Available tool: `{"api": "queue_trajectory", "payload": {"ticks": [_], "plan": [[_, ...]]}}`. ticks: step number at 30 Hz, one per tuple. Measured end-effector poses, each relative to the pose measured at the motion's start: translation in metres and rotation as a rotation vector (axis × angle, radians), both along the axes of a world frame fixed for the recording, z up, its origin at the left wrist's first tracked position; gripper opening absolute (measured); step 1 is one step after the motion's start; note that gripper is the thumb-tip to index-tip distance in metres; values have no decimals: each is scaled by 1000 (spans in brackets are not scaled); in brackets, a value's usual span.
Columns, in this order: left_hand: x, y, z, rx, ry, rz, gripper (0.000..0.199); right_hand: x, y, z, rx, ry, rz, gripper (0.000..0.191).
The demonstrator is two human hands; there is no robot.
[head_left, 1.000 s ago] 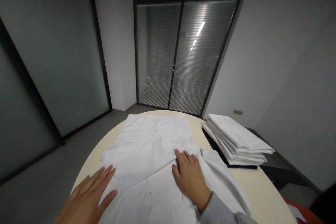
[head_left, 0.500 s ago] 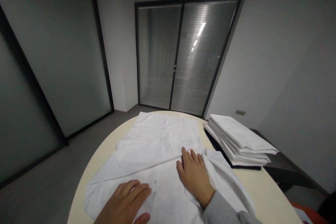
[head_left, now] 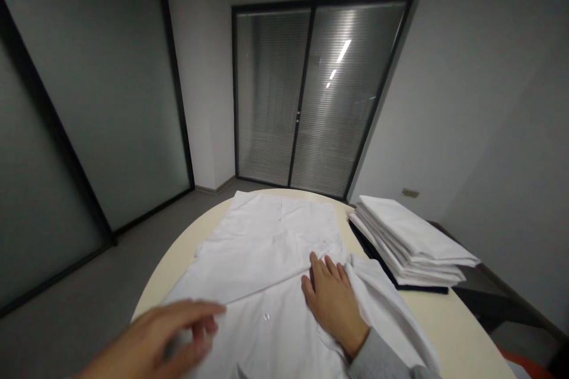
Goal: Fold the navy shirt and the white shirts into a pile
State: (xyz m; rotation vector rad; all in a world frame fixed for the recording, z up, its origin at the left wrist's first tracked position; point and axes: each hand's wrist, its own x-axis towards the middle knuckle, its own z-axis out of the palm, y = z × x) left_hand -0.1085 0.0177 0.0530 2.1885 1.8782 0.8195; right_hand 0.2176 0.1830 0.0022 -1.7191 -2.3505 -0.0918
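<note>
A white buttoned shirt (head_left: pixel 267 249) is spread over the round cream table (head_left: pixel 178 254), one sleeve folded across it and another bunched at the right. My right hand (head_left: pixel 333 302) lies flat on the shirt right of centre, fingers apart, holding nothing. Over the lower left of the cloth is my left hand (head_left: pixel 164 334), slightly blurred, its fingers curved and the thumb apart from them, with nothing between. A small button (head_left: pixel 267 317) shows on the fabric between the two hands.
At the table's right edge stands a stack of folded white cloth (head_left: pixel 404 237) with a dark piece (head_left: pixel 418 289) at its bottom. Beyond the table are a glass door with blinds (head_left: pixel 284 100) and frosted panels on the left.
My left hand has moved left and lifted off the shirt, its fingers now bent and blurred. My right hand rests on the same spot of cloth.
</note>
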Motion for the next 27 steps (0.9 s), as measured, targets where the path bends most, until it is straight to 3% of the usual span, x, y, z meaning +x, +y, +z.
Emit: {"api": "queue_trajectory", "payload": {"ticks": [2, 4, 6, 8, 12, 17, 23, 27], "plan": [[-25, 45, 25, -84, -93, 116, 47, 0, 1, -1, -3, -8, 7, 61], [-49, 90, 36, -112, -160, 149, 53, 1, 0, 0, -4, -19, 8, 61], [-68, 125, 32, -170, -215, 171, 51, 1, 0, 2, -8, -28, 6, 60], [-79, 144, 18, -254, -290, 147, 48, 1, -1, 4, -15, -34, 10, 60], [-85, 150, -6, -261, -432, 114, 44, 3, -1, 6, -22, -36, 32, 60], [-91, 147, -17, -232, -526, 52, 50, 3, 1, 4, -14, -36, 27, 61], [-105, 152, -38, -82, -630, 63, 63, 4, 2, 0, -5, -50, 32, 60], [-105, 154, -43, -68, -633, 60, 65, 5, 2, -2, 12, -25, 33, 60]]}}
